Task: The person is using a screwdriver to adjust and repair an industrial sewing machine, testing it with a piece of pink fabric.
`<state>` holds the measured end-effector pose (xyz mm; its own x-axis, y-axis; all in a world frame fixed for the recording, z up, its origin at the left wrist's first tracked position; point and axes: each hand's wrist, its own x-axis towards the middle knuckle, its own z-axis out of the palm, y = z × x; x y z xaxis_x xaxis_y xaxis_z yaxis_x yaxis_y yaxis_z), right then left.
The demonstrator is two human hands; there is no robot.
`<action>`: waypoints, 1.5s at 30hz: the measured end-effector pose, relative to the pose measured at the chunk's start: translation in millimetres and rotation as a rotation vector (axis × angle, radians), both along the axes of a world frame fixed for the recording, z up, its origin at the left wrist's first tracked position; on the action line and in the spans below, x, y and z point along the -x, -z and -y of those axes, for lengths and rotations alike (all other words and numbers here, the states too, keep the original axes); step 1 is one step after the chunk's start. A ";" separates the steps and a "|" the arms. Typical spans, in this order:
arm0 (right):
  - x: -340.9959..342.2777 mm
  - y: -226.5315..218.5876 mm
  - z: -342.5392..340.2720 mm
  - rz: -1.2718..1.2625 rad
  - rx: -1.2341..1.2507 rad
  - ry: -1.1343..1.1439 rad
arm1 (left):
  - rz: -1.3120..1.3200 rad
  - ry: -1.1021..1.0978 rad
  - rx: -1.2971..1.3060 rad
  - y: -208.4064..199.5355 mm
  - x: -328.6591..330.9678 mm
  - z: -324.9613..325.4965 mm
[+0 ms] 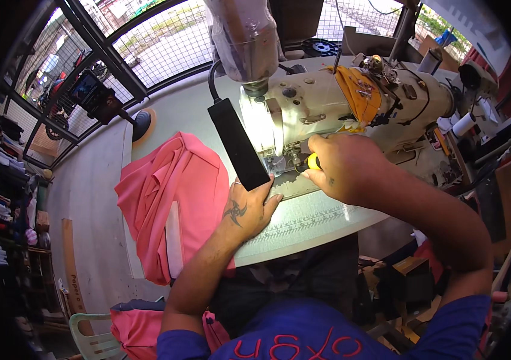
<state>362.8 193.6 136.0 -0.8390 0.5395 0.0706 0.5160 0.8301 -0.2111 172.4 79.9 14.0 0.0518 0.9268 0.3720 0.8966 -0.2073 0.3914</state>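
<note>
A sewing machine (321, 99) stands on a pale table, its lamp lighting the needle area (276, 161). Just right of the needle, my right hand (348, 165) is closed around a small yellow tool (313, 161); its exact kind is hidden in the grip. On the near left of the needle rests my left hand (252, 204), palm down, thumb apart and a fingertip close to the presser foot. A black box (238, 144) covers part of its fingers. Pink cloth (189, 186) lies heaped on the table left of that hand.
A ruler scale (303, 222) runs along the table's near edge. Orange cloth (357, 90) with pins sits on the machine arm. At far left a phone on a stand (90, 93) rises from the table. More pink cloth (138, 330) hangs over a green chair (84, 333).
</note>
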 end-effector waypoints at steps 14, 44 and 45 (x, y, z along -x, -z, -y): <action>6.1 -7.0 9.7 0.035 0.003 0.020 | 0.017 0.010 -0.061 7.2 9.0 1.0; 41.1 -14.2 48.6 -0.015 -0.114 -0.131 | 0.256 0.240 -0.295 16.7 25.9 -39.9; 41.8 -14.5 48.8 -0.017 -0.114 -0.130 | 0.204 0.212 -0.319 16.7 26.3 -39.9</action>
<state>321.0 144.8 150.5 -0.8996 0.4139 0.1394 0.3996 0.9088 -0.1198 146.1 119.8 -2.7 0.1243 0.7405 0.6605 0.7320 -0.5178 0.4428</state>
